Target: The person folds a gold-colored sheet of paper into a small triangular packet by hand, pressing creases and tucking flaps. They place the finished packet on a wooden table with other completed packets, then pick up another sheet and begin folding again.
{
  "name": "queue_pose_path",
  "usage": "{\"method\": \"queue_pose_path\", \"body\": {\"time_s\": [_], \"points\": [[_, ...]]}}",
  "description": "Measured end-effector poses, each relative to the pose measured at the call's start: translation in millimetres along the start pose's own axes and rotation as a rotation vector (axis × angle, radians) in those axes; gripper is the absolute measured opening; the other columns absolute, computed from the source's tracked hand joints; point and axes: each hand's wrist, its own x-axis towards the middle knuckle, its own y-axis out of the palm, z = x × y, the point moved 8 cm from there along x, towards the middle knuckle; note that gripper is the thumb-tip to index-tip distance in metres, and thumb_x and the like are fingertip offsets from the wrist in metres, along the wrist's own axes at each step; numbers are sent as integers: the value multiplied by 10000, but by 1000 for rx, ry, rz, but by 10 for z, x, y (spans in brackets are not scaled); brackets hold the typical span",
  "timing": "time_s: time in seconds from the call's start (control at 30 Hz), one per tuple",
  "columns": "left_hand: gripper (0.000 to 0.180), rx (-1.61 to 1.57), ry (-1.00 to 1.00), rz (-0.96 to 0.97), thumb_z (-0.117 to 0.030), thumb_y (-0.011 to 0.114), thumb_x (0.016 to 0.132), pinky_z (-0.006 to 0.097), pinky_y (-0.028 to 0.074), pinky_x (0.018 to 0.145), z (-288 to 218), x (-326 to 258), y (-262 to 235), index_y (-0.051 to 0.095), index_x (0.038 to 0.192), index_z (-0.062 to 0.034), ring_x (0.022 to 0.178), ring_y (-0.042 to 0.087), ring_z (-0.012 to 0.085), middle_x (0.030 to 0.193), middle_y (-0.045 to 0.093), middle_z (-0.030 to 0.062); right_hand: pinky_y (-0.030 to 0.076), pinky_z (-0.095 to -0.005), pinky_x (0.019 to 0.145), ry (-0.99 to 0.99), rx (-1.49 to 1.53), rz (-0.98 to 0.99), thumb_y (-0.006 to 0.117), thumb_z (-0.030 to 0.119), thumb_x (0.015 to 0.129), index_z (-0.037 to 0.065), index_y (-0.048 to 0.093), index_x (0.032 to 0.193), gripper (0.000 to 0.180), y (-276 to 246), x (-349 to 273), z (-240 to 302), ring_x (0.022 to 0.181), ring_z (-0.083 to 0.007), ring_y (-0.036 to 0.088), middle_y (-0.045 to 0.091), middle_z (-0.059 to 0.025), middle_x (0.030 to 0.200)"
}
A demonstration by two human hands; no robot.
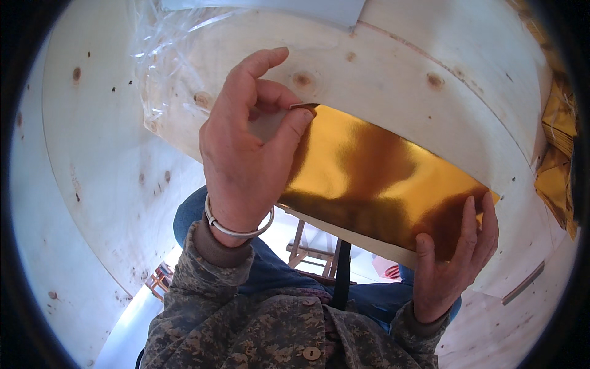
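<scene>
A shiny gold foil sheet [369,163] lies across the near edge of the wooden board, slanting down to the right. My left hand [246,147] pinches the sheet's upper left corner between thumb and forefinger, and that corner curls up a little. The middle of the sheet looks smooth, with dark reflections on it. At the sheet's right end my right hand [455,267] lies with thumb and fingers stretched apart, the fingertips resting on the foil.
The pale wooden board [381,74] is marked with knots. Crumpled clear plastic [169,55] lies at the far left, beside a whitish flat sheet [326,9] at the back. Folded gold foil pieces [558,123] are piled at the right edge. A wooden stool [310,252] stands below.
</scene>
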Motion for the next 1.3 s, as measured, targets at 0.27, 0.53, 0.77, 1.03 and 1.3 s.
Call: {"method": "queue_pose_path", "body": {"time_s": [0.27,0.53,0.77,1.03,1.3], "points": [[597,-7,10,0,50,692,802,291,531,876,4,8,15,539,1365,-79,854,672,139,898,685,25,362,-489,1115,27,-16,-17,656,507,891,147,499,1419,658,21,-19,-35,1339,-349,416,411,-158,1495],[552,284,246,-59,31,697,792,320,528,875,-165,-33,-8,588,1319,-93,998,633,201,1059,662,77,359,-496,1114,28,11,-13,674,485,879,145,502,1416,658,19,-10,-30,1337,-359,416,411,-162,1496],[346,357,614,-84,-69,786,749,323,520,755,-488,-157,190,721,1088,-82,911,606,252,1005,652,79,356,-506,1109,10,21,-14,698,445,869,137,506,1412,654,3,-4,-22,1331,-366,421,418,-171,1490],[317,383,615,115,-34,725,746,354,589,786,-504,-231,216,735,1061,-66,934,676,270,1006,671,94,357,-498,1108,8,23,-7,682,459,883,121,505,1410,651,-17,-1,20,1335,-374,412,418,-183,1488],[409,667,645,268,-154,698,854,422,504,973,-509,-480,356,672,1254,-237,1125,622,322,1278,568,141,332,-500,1117,-28,67,-13,709,423,867,98,507,1399,656,-19,-14,8,1348,-383,395,393,-183,1506]]}}
